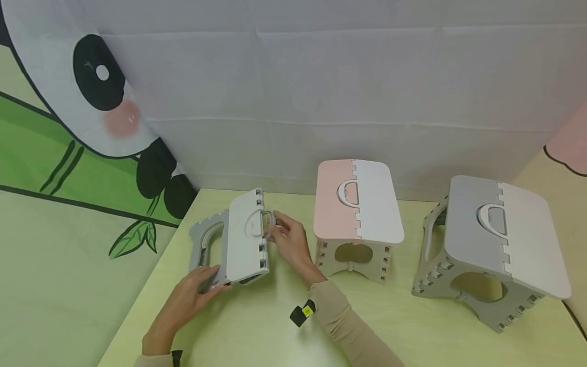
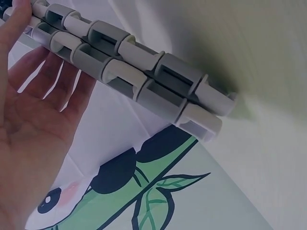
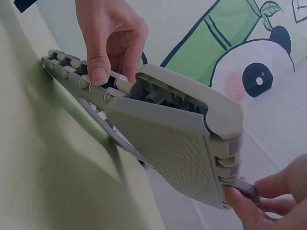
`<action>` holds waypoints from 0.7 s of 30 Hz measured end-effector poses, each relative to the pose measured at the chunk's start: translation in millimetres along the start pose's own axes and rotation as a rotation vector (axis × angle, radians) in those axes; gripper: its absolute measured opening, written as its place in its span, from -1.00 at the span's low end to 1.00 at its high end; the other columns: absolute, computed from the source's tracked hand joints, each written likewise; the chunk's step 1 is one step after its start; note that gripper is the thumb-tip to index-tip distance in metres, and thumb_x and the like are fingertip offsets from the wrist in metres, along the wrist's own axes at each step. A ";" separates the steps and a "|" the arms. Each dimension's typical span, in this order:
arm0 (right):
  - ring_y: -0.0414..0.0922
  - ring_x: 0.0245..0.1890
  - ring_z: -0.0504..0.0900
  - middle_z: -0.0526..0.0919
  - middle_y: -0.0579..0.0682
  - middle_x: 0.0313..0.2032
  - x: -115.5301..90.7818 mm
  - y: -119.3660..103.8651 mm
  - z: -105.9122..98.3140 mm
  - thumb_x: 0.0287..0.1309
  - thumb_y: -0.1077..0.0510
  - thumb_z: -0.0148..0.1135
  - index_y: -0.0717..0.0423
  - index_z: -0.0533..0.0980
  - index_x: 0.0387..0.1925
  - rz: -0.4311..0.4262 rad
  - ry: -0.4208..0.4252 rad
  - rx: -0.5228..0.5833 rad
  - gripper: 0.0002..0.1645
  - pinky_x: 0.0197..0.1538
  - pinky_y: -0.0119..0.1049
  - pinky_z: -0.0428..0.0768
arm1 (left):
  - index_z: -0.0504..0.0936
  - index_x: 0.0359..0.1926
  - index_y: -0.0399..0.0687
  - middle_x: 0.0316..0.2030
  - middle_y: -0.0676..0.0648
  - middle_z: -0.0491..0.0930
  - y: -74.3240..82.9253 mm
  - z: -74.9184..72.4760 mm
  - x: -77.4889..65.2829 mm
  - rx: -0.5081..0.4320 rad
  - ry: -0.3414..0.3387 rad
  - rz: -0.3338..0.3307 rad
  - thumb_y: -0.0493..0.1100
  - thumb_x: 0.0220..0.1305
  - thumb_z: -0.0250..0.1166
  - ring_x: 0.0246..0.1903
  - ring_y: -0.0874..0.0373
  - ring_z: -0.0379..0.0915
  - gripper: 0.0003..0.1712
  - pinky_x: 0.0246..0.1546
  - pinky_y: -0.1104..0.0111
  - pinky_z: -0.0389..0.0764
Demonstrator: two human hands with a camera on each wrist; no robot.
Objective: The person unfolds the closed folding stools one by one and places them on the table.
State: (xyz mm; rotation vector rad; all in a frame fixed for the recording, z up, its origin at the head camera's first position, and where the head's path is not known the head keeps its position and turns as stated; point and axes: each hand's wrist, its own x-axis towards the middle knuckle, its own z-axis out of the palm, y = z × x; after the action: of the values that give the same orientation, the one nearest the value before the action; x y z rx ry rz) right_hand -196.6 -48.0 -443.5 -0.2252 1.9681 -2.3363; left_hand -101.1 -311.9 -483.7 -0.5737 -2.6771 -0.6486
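Note:
A grey and white folding stool [image 1: 247,239], folded nearly flat, is held tilted above the left part of the table. My left hand [image 1: 185,295] grips its near side, with the thumb over the hinged legs [image 3: 76,69] and the fingers behind them in the left wrist view. With thumb and fingers, my right hand [image 1: 293,244] pinches the loop handle [image 1: 270,224] on the seat's folded edge. The right wrist view shows the textured seat panel [image 3: 163,148] and the hollow between the halves. Part of the right fingers is hidden behind the handle.
Unfolded on the table [image 1: 257,331] stand a smaller pink and white stool [image 1: 380,204] right of my right hand and a larger grey and pale one [image 1: 472,224] farther right. A cloth backdrop [image 1: 321,102] hangs behind.

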 end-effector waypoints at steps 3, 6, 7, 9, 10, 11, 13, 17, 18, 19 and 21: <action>0.23 0.04 0.68 0.58 0.37 0.14 -0.9 -2.7 -0.5 0.44 0.38 0.16 0.36 0.36 0.40 -0.012 -0.003 -0.002 -0.44 0.00 -0.32 0.71 | 0.68 0.10 -0.39 -0.08 -0.26 0.70 2.2 0.0 0.0 -0.002 0.005 0.006 -0.19 0.01 0.61 -0.21 0.04 0.60 -0.38 -0.27 0.06 0.67; 0.27 0.05 0.67 0.58 0.38 0.13 -1.3 -4.8 -0.8 0.44 0.37 0.17 0.35 0.38 0.39 -0.026 -0.004 -0.006 -0.45 -0.01 -0.32 0.72 | 0.67 0.10 -0.41 -0.07 -0.28 0.69 3.8 0.2 -0.6 -0.010 -0.002 -0.004 -0.20 0.02 0.61 -0.21 0.04 0.60 -0.38 -0.27 0.05 0.68; 0.27 0.05 0.67 0.58 0.38 0.12 -1.2 -5.6 -0.7 0.43 0.38 0.17 0.35 0.38 0.39 -0.030 -0.004 -0.008 -0.46 -0.01 -0.32 0.72 | 0.67 0.10 -0.41 -0.06 -0.28 0.69 4.4 0.1 -0.8 -0.011 -0.005 -0.009 -0.20 0.03 0.61 -0.20 0.03 0.60 -0.39 -0.26 0.05 0.68; 0.26 0.04 0.68 0.59 0.37 0.12 -1.3 -7.4 -0.8 0.43 0.38 0.17 0.35 0.39 0.39 -0.037 -0.004 -0.010 -0.46 -0.02 -0.32 0.72 | 0.67 0.09 -0.42 -0.06 -0.29 0.69 5.3 0.1 -1.3 -0.013 -0.005 -0.016 -0.20 0.03 0.61 -0.20 0.01 0.62 -0.39 -0.26 0.04 0.69; 0.25 0.04 0.68 0.59 0.36 0.12 -1.2 -8.2 -0.8 0.43 0.38 0.18 0.35 0.39 0.38 -0.040 -0.005 -0.011 -0.46 -0.02 -0.32 0.72 | 0.67 0.09 -0.42 -0.05 -0.30 0.69 5.9 0.2 -1.5 -0.014 -0.002 -0.018 -0.20 0.03 0.61 -0.19 0.00 0.63 -0.39 -0.26 0.02 0.69; 0.23 0.04 0.69 0.60 0.35 0.12 -1.1 -9.1 -0.9 0.42 0.38 0.18 0.36 0.39 0.38 -0.043 -0.005 -0.013 -0.46 -0.02 -0.32 0.72 | 0.67 0.09 -0.42 -0.05 -0.31 0.70 6.6 0.2 -1.6 -0.013 0.001 -0.019 -0.19 0.03 0.61 -0.19 -0.02 0.64 -0.39 -0.25 0.01 0.69; 0.22 0.03 0.69 0.60 0.35 0.11 -1.1 -10.6 -1.1 0.42 0.38 0.18 0.36 0.39 0.38 -0.049 -0.007 -0.015 -0.46 -0.02 -0.32 0.72 | 0.68 0.08 -0.41 -0.05 -0.32 0.70 8.1 0.2 -1.7 -0.015 0.011 -0.019 -0.18 0.02 0.62 -0.17 -0.08 0.66 -0.38 -0.24 -0.03 0.70; 0.22 0.03 0.69 0.60 0.34 0.12 -1.6 -13.9 -1.6 0.42 0.39 0.18 0.36 0.39 0.37 -0.063 -0.012 -0.016 -0.47 -0.01 -0.31 0.72 | 0.68 0.09 -0.41 -0.03 -0.35 0.69 11.9 -0.2 -1.6 -0.029 0.024 -0.018 -0.16 0.02 0.62 -0.12 -0.19 0.68 -0.37 -0.21 -0.09 0.69; 0.22 0.03 0.69 0.60 0.34 0.12 -1.9 -14.9 -1.6 0.42 0.39 0.18 0.37 0.39 0.37 -0.066 -0.013 -0.016 -0.47 -0.01 -0.30 0.72 | 0.68 0.08 -0.40 -0.03 -0.35 0.69 12.8 -0.3 -1.7 -0.034 0.026 -0.019 -0.16 0.02 0.62 -0.12 -0.20 0.68 -0.38 -0.20 -0.10 0.69; 0.22 0.03 0.69 0.60 0.34 0.12 -2.3 -15.9 -1.6 0.42 0.39 0.18 0.37 0.39 0.38 -0.069 -0.014 -0.017 -0.47 -0.01 -0.30 0.72 | 0.68 0.08 -0.40 -0.03 -0.35 0.69 13.7 -0.4 -1.7 -0.037 0.029 -0.017 -0.16 0.02 0.62 -0.12 -0.20 0.68 -0.38 -0.21 -0.09 0.70; 0.22 0.02 0.69 0.61 0.34 0.11 -3.4 -18.3 -1.6 0.42 0.39 0.18 0.37 0.39 0.38 -0.074 -0.014 -0.019 -0.47 -0.01 -0.31 0.72 | 0.69 0.08 -0.39 -0.03 -0.34 0.70 15.0 -0.2 -1.9 -0.042 0.036 -0.010 -0.18 0.01 0.62 -0.12 -0.19 0.69 -0.39 -0.21 -0.08 0.70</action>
State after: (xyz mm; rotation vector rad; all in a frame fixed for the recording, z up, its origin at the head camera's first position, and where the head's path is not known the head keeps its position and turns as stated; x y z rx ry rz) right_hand -192.8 -42.8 -426.0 -0.3198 2.0100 -2.3542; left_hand -92.6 -300.4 -478.9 -0.5546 -2.6397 -0.7125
